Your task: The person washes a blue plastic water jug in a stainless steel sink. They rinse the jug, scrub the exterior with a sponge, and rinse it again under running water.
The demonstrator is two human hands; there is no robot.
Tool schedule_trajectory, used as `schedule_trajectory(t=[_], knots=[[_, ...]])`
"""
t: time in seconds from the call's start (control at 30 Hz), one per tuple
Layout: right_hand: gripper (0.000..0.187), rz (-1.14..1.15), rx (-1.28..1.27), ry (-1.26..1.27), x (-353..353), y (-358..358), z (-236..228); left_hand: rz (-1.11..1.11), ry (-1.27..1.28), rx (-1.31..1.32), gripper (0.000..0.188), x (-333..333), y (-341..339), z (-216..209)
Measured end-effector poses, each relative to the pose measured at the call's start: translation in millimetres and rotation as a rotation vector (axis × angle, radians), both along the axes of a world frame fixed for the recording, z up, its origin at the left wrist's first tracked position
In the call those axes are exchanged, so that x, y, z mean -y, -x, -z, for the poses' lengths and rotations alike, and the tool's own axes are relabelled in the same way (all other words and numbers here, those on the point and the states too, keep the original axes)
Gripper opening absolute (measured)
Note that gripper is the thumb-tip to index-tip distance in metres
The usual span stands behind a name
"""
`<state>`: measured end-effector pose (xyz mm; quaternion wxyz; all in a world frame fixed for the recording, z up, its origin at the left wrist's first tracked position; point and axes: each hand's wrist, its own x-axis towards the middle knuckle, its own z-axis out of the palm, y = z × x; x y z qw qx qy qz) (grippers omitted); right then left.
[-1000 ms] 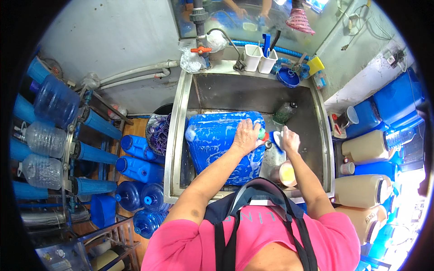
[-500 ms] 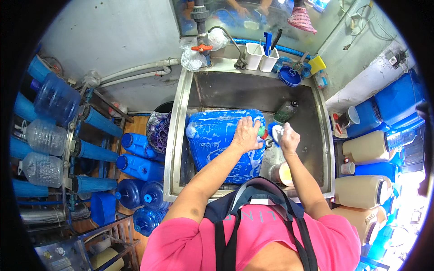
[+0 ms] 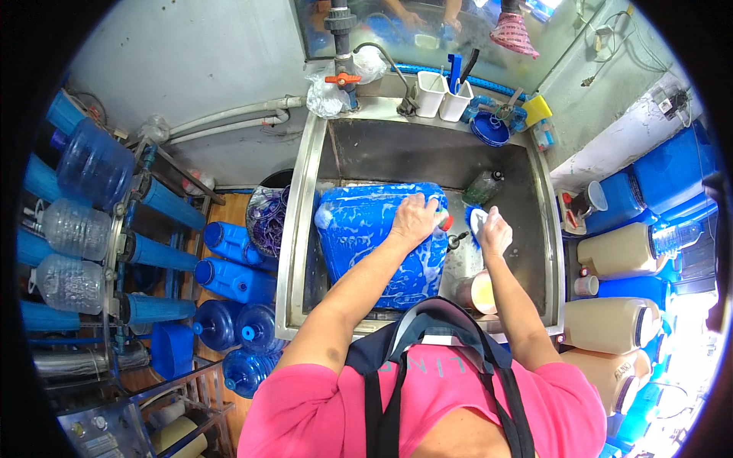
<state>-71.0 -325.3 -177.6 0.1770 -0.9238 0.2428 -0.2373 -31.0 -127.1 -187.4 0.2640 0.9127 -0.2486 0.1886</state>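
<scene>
A soapy blue plastic jug (image 3: 359,248) lies on its side in the steel sink (image 3: 298,229). My left hand (image 3: 414,221) grips it near its right end, fingers curled over the top. Beside the fingers shows a red-and-green piece (image 3: 446,221) at the jug's end. To the right, my right hand (image 3: 495,235) holds a scrub brush (image 3: 477,221) with a white back and blue bristles, apart from the jug. A dark green bottle (image 3: 484,188) lies behind the brush. Nearer to me stands a cup (image 3: 481,291) with something yellow in it.
On the sink's back ledge stand white holders (image 3: 431,93) with brushes, a blue lid (image 3: 489,130) and a yellow sponge (image 3: 537,111). A pipe with an orange valve handle (image 3: 342,79) rises behind. Blue jugs (image 3: 237,281) crowd the left, beige jugs (image 3: 603,324) the right.
My right hand has moved slightly right with the brush, away from the jug, and the brush has turned so its blue bristles show. My left hand has curled more on the jug.
</scene>
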Motion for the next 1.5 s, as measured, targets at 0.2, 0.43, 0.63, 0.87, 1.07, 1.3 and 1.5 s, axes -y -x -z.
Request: schedule_trajectory(t=[0.2, 0.43, 0.63, 0.87, 1.07, 1.3, 1.5], knots=[[0.025, -0.737, 0.329, 0.348, -16, 9, 16, 0.000, 0.020, -0.016, 0.020, -1, -15, 8], [0.030, -0.406, 0.226, 0.261, -25, 13, 32, 0.015, 0.020, -0.126, 0.024, -5, -24, 8], [0.035, 0.015, -0.189, -0.169, -21, 25, 81, 0.028, 0.025, -0.173, 0.028, -10, -19, 0], [0.031, 0.123, -0.244, -1.506, 30, -41, 83, -0.019, 0.131, -0.217, 0.036, -10, 6, -16], [0.058, -0.395, -0.366, -0.136, -8, -63, -10, -0.056, 0.185, -0.190, 0.035, -11, 6, -13], [0.047, -0.579, -0.202, 0.310, -63, 36, -19, -0.063, 0.205, -0.139, 0.032, -11, -5, -2], [0.044, -0.471, -0.015, 0.126, -51, 10, -45, -0.067, 0.199, -0.167, 0.033, -11, -3, 1]])
